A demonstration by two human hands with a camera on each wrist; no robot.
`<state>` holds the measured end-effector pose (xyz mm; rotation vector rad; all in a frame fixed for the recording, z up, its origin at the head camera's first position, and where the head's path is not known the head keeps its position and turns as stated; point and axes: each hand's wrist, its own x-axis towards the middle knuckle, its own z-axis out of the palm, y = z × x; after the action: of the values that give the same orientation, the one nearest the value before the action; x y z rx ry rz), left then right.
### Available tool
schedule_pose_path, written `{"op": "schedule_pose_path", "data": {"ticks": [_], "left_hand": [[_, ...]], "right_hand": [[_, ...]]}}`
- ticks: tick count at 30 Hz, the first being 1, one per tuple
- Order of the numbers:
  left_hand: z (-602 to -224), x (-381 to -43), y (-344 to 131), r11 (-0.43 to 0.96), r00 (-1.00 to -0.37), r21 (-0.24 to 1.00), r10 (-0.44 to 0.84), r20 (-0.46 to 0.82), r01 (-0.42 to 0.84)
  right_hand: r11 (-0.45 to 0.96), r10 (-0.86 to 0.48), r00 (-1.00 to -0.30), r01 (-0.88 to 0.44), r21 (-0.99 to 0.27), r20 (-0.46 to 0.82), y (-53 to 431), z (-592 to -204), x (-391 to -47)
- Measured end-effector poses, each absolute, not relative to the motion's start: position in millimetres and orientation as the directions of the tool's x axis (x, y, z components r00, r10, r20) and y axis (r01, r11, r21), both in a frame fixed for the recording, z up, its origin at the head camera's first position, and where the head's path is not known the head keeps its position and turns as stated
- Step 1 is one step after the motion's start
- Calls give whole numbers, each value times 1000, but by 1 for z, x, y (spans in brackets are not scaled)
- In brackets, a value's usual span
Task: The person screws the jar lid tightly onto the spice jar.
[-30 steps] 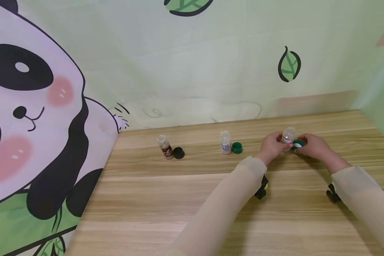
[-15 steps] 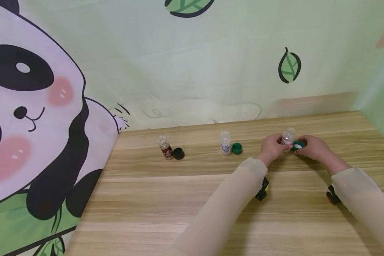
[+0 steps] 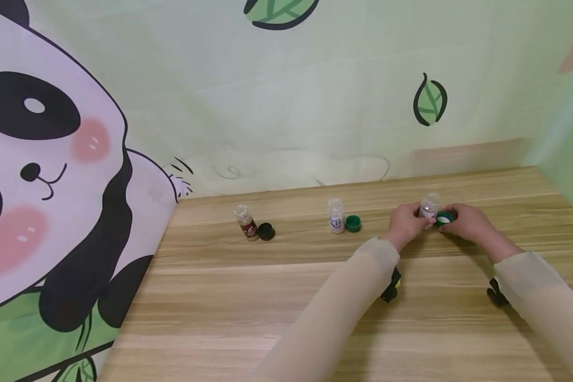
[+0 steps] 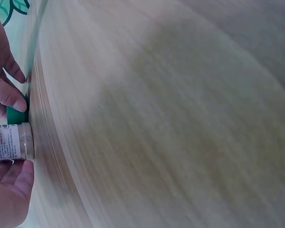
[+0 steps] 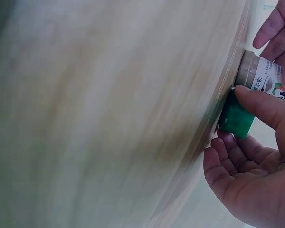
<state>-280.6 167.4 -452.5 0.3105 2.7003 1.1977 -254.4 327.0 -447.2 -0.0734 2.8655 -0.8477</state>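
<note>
Far-right jar (image 3: 430,202): clear, uncapped, upright on the wooden table (image 3: 248,307), between the two hands.
Jar label (image 5: 267,73): white; the right wrist view shows dark Chinese characters, a small picture with orange and green, and larger black characters cut by the frame edge; the left wrist view shows lines of fine print, too blurred to read.
Left hand (image 3: 406,222): thumb and fingers grip the Far-right jar from either side.
Right hand (image 3: 468,220): thumb and fingers pinch the Held lid.
Held lid (image 3: 445,217): green, white inner face showing in the head view, just beside the Far-right jar.
Middle jar (image 3: 336,216): clear, uncapped, upright; blue writing, too small to read.
Green lid (image 3: 353,223): on the wooden table, just beside the Middle jar.
Leftmost jar (image 3: 246,223): clear, uncapped, upright; dark red-brown label with pale marks, illegible.
Black lid (image 3: 266,231): just beside the Leftmost jar.
Backdrop (image 3: 315,106): pale green, printed with leaves and a panda.
</note>
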Motion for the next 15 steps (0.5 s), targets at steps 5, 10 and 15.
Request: {"op": "schedule_pose_path", "data": {"ticks": [5,10,15], "left_hand": [[-453,-280,168,659,-965,743,250,-72,115],[-457,-282,167,639,-962,760,265,-67,122],[-462,-287,167,629,-956,759,292,-32,167]], "right_hand": [[842,-89,-989,-11,-540,-119,328,-449,-255],[839,-86,-988,-3,-544,-127,327,-449,-255],[839,-78,-988,6,-544,-131,327,-448,-254]]}}
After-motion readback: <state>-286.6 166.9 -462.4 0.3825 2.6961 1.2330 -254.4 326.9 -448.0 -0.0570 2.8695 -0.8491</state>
